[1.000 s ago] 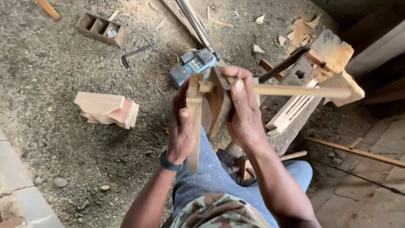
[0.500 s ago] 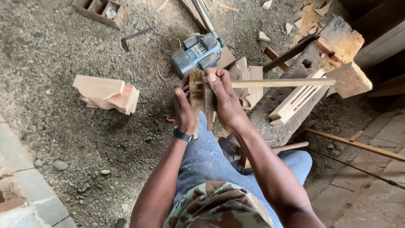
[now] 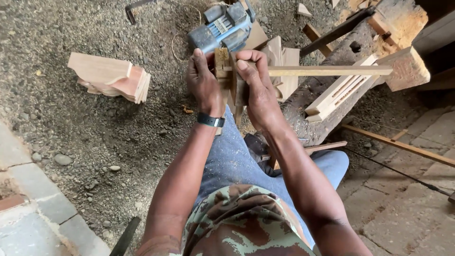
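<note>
Both hands gripping tight: left hand (image 3: pixel 204 81) fingers wrapped round the upright wooden piece (image 3: pixel 221 64), right hand (image 3: pixel 253 85) clamping the long slat (image 3: pixel 327 71) pointing to 3 o'clock; blue power planer (image 3: pixel 222 29) at 12.

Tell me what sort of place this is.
Likely an informal outdoor woodworking spot: both hands grip a small wooden joint over a dirt floor, with a blue power tool and stacked cut boards nearby.

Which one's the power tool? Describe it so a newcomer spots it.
Start at the hands in the middle, which grip a wooden piece. Just beyond them on the gravel lies the power tool. It is the only blue-grey machine among pale wood offcuts.
</note>
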